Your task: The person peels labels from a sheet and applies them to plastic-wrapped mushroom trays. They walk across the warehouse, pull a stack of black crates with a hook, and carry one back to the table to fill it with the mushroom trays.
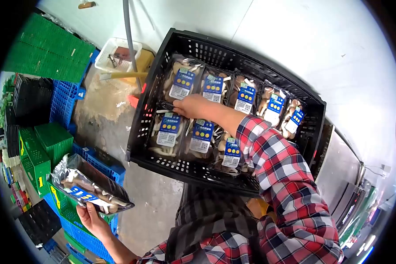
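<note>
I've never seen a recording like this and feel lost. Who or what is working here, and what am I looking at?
There's no machine: these are a person's bare hands, in one picture from a camera worn on their head, looking forward and down. The left hand holds a film-wrapped pack of what look like mushrooms, outside the black crate. Similar labelled packs lie in rows inside. The right hand reaches in, fingers at the edge of one pack; whether it grips is unclear.
</note>
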Motion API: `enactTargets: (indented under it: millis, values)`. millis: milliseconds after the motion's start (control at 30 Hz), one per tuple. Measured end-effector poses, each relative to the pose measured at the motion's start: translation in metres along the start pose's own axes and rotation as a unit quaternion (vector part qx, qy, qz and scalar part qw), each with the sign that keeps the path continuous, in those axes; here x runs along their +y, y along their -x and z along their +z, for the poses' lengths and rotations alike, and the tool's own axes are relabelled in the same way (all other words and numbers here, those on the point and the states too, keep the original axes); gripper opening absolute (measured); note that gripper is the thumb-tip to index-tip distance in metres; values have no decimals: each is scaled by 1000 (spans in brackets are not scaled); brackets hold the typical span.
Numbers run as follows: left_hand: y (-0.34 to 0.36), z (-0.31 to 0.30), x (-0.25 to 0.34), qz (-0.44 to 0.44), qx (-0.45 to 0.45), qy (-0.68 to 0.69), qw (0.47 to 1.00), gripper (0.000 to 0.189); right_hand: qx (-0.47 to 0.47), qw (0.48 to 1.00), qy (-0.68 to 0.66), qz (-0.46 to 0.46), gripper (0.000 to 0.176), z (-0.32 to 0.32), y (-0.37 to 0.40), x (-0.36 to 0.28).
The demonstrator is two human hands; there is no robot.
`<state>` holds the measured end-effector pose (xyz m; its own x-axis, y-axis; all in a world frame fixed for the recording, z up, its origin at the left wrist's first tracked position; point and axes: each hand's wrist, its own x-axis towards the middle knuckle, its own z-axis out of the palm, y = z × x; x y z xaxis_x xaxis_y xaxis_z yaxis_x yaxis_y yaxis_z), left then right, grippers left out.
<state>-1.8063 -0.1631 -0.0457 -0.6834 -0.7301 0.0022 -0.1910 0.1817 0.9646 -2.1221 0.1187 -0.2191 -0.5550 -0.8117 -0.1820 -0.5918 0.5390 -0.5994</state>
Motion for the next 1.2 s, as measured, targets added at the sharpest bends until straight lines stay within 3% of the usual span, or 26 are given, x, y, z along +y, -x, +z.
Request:
enactTargets:
  millis: [33, 133, 167, 200, 267, 333, 400, 433, 533, 600, 633, 667, 700, 733, 800, 867, 900, 1000, 1033, 1133, 1200]
  values:
    - [-1, 6, 3, -5, 8, 13, 1000, 7, -59, 996, 47, 53, 27, -8, 3, -13]
    - [-9, 9, -3, 5, -5, 35, 999, 7, 132, 984, 97, 75, 28, 20, 19, -26]
    - [-11, 12, -1, 9, -18, 44, 999, 6, 176, 979, 24, 103, 32, 10, 26, -42]
    - [-13, 15, 1, 5, -23, 52, 998, 6, 266, 961, 1, 80, 36, 2, 34, -57]
    - [-18, 23, 4, -5, -39, 69, 997, 5, 356, 932, 11, -68, 38, 8, 47, -76]
    - [-21, 36, 6, 3, -42, 87, 995, 4, 245, 959, 17, -140, 43, 45, 55, -76]
    - [-25, 46, 9, 10, -43, 95, 995, 4, 195, 957, 70, -202, 50, 98, 63, -44]
    - [-24, 55, 15, 17, -57, 95, 994, 6, 159, 966, 64, -193, 49, 94, 62, -44]
    - [-33, 52, 11, 6, -133, 130, 983, 9, 168, 972, 12, -162, 39, 82, 67, -56]
    - [-35, 62, 15, 18, -118, 131, 984, 10, 211, 962, -3, -171, 30, 60, 74, -61]
    - [-35, 65, 17, 17, -112, 132, 985, 10, 281, 946, 38, -159, 25, 39, 77, -56]
    - [-35, 68, 19, 15, -106, 132, 985, 9, 353, 932, 44, -71, 26, 20, 83, -50]
    - [-34, 78, 22, 20, -87, 141, 986, 6, 355, 934, -31, 32, 22, -5, 86, -37]
    - [-35, 81, 24, 30, -95, 137, 986, 6, 476, 875, 2, 87, 12, -6, 93, -35]
    - [-39, 80, 17, 9, -85, 152, 985, 7, 218, 963, -103, 118, 14, 24, 104, 4]
    - [-38, 82, 18, 11, -99, 145, 984, 9, 67, 966, -140, 209, 14, 19, 103, -18]
    - [-33, 86, 22, 13, -95, 143, 985, 9, 63, 986, -35, 147, 12, 35, 101, -16]
    - [-29, 86, 22, 21, -117, 140, 983, 7, 183, 975, 50, 115, 11, 58, 101, -10]
    - [-28, 87, 23, 19, -141, 141, 980, 6, 164, 979, 23, 119, 11, 58, 102, -8]
    - [-30, 93, 18, -16, -200, 144, 969, 3, 388, 913, -111, 64, 13, 55, 112, -4]
    - [-20, 129, 37, 9, -266, 31, 963, 5, 495, 858, -98, 92, 15, 15, 141, -13]
